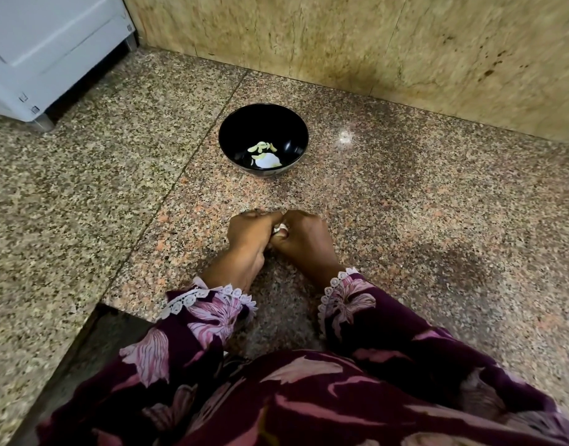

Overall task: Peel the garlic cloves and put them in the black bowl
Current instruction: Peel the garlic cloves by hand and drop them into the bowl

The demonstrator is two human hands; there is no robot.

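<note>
A black bowl [263, 120] stands on the granite counter beyond my hands, holding several pale peeled garlic cloves [261, 147] beside a white glare spot. My left hand [249, 243] and my right hand [304, 241] meet knuckle to knuckle on the counter in front of the bowl. Between them they grip a small white piece of garlic [281, 229], of which only a sliver shows between the curled fingers. The rest of the garlic is hidden inside the hands.
The speckled granite counter [405, 220] ends in a notched front edge at the lower left. A tan stone wall [373, 43] rises behind the bowl. A white appliance [45, 49] on short feet stands at the back left.
</note>
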